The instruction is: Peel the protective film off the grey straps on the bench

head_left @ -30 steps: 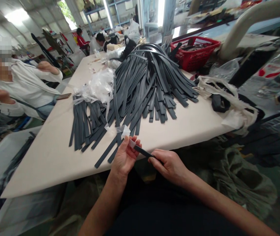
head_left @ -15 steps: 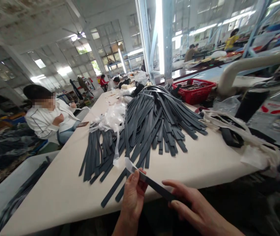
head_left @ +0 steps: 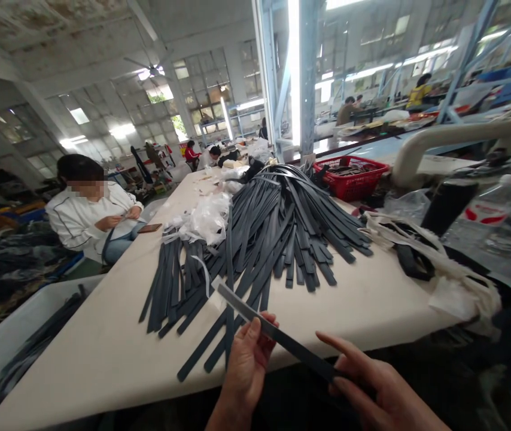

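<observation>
My left hand (head_left: pixel 251 359) pinches a dark grey flat strip (head_left: pixel 300 350) between thumb and fingers. The strip's far end, with a paler section and a whitish film piece (head_left: pixel 216 291) at its tip, points up and left over the table. Lower right, my right hand (head_left: pixel 372 380) grips the same strip between thumb and bent fingers, its index finger stretched out. The strip's near end is hidden by that hand and the dark area below. Beyond my hands lies a big pile of similar dark strips (head_left: pixel 259 221), fanned toward me, with crumpled white film (head_left: pixel 206 218) on its left part.
The pale table (head_left: pixel 103 353) stretches away from me. A red basket (head_left: pixel 349 182) stands behind the pile. Right of it lie a cloth bag (head_left: pixel 457 269) and a plastic bottle (head_left: pixel 489 206). At left, a co-worker (head_left: pixel 89 209) sits beyond a white bin (head_left: pixel 44 311) holding dark strips.
More of the strip now extends past my left hand, its end further up and left. My right hand has shifted right and slightly down. The co-worker's hands have come lower and together.
</observation>
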`<state>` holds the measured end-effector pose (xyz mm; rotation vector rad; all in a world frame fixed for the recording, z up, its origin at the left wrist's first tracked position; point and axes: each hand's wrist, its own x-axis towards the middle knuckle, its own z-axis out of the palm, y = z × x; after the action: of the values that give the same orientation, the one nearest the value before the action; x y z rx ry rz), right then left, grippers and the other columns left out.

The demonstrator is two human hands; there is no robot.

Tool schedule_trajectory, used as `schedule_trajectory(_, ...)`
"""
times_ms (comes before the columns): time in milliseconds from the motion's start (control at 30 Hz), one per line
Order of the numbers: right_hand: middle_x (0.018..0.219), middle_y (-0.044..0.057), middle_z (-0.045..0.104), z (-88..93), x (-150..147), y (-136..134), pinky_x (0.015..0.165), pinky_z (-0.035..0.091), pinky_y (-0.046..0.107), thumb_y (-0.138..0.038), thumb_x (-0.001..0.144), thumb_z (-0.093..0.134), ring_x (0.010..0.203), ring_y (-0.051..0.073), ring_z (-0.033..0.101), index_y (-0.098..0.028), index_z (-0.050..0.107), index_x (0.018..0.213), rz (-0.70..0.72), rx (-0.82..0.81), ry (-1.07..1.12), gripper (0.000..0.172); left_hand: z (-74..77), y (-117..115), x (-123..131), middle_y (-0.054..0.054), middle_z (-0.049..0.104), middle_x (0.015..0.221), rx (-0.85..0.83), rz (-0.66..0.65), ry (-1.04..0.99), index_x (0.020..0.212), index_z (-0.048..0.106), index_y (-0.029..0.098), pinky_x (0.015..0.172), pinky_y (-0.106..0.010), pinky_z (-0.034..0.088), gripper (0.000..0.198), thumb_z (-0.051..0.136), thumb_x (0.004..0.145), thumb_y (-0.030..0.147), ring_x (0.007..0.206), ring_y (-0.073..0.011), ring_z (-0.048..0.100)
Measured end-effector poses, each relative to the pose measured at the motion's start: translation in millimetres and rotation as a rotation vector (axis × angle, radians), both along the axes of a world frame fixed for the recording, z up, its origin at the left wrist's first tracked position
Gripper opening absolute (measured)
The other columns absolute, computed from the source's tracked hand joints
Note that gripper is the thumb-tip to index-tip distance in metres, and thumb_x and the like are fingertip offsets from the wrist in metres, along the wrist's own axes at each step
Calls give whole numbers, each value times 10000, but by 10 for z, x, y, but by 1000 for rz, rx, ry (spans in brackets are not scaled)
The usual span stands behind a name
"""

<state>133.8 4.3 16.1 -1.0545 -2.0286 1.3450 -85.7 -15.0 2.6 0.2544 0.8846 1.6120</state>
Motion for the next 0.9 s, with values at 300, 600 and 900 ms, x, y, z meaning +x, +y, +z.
schedule_trajectory(300, 861, 16, 693, -21, -116, 29, 643, 508, 264, -334, 951, 457, 680, 168, 641, -230, 396, 1472, -39, 141, -7, 535, -100, -59, 282, -90, 755, 905, 9, -153, -15, 912, 760, 112, 730, -267, 529, 318, 823, 725, 361, 807, -166, 669)
schedule_trajectory(600, 746, -11, 672, -197, 10, -14, 608, 486, 228, -356, 962, 457, 621, 144, 628, -235, 449, 1429, -97, 227, -59, 483, -116, -30, 241, -97, 765, 976, -14, -95, -32, 906, 761, 123, 726, -234, 533, 297, 849, 698, 316, 852, -161, 692)
schedule_trajectory(900, 683, -6, 643, -149, 96, -64, 498, 448, 193, -506, 948, 450, 548, 137, 567, -210, 672, 1040, 31, 31, -109, 382, -59, -18, 51, -67, 763, 805, -57, 11, -20, 891, 759, 133, 599, -191, 509, 388, 885, 628, 389, 691, -117, 666)
